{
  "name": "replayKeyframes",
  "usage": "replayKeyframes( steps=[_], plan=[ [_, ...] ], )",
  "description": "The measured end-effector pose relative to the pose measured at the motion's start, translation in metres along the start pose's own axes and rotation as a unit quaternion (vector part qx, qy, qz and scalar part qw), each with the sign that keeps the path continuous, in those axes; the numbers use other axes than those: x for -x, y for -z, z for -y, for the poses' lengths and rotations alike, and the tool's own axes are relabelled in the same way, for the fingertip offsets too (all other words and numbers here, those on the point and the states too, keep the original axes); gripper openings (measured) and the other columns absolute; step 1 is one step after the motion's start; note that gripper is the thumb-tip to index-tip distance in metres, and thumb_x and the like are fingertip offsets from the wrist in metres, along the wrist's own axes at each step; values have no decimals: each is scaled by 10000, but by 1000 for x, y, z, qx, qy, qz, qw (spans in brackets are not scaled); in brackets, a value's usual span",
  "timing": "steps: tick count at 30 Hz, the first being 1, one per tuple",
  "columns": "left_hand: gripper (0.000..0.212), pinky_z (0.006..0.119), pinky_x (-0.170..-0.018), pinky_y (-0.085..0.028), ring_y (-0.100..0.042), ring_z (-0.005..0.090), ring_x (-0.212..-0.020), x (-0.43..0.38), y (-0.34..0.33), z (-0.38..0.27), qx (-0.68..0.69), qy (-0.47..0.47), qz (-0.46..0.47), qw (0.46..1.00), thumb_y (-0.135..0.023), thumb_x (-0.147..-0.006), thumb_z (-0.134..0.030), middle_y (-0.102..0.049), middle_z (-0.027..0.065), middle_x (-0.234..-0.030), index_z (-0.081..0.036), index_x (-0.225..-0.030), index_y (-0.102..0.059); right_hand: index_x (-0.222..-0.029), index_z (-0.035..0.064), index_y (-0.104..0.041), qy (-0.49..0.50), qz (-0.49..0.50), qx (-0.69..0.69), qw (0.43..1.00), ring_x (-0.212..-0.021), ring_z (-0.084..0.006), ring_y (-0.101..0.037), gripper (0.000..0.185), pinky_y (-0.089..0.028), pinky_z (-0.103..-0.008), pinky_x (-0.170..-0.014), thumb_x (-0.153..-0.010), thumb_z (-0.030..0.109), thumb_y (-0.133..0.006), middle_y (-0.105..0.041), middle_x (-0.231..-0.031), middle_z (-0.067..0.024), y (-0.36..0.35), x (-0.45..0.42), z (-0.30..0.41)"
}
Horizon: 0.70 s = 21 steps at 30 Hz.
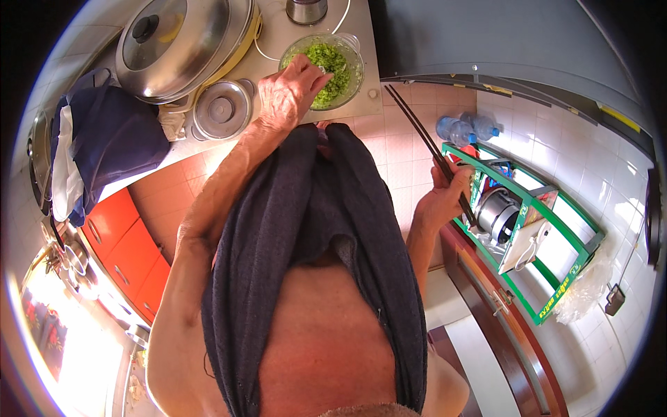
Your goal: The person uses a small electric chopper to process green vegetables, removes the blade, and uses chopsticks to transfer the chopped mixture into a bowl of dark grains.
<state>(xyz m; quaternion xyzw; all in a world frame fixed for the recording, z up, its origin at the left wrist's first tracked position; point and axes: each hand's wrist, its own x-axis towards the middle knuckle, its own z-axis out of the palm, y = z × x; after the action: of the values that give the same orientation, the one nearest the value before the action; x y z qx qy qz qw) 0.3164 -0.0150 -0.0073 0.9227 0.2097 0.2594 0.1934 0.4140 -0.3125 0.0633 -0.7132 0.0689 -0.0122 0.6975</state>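
My left hand point(294, 91) is over the near left rim of a clear bowl point(356, 52) that holds finely chopped greens point(333, 83). Its thumb and fingers are bent together above the greens; something small and pale shows by the fingertips, but I cannot tell what it is. Off to the right of the counter, my right hand point(448, 193) grips a pair of dark chopsticks point(417, 122), whose thin ends point up and left towards the counter's edge. A round lid with a knob point(221, 110) lies left of my left wrist. A dark towel or cloth point(312, 172) hangs down my front.
A large pan point(208, 68) with a domed metal and glass lid stands at the upper left, beside a dark blue bag point(114, 130). A metal-based appliance point(306, 10) stands behind the bowl. At the right are a green rack point(542, 203) with a pot point(495, 213) and plastic bottles point(458, 130).
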Motion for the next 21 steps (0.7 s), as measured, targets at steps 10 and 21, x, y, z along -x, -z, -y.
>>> replayKeyframes(
  steps=[10,21],
  plan=[
    [292,407,-637,-582,-736,310,-779,-7,-10,9,-26,45,71,996,-740,-922,-372,-752,70,-969,-120,-1068,-755,-1030,-20,-736,330,258,207,884,-987,-293,-724,151,-579,-361,-858,-879,-30,-734,-724,-1098,-186,-42,-12,-84],
    [131,404,-673,-565,-718,326,-791,16,13,23,8,126,28,992,-687,-940,-150,-736,72,-953,-136,-1052,-751,-1250,89,-604,419,426,342,726,-1183,-398,-649,380,-605,-431,-868,-886,-14,-643,-532,-1414,-217,-70,-47,-145]
  ],
)
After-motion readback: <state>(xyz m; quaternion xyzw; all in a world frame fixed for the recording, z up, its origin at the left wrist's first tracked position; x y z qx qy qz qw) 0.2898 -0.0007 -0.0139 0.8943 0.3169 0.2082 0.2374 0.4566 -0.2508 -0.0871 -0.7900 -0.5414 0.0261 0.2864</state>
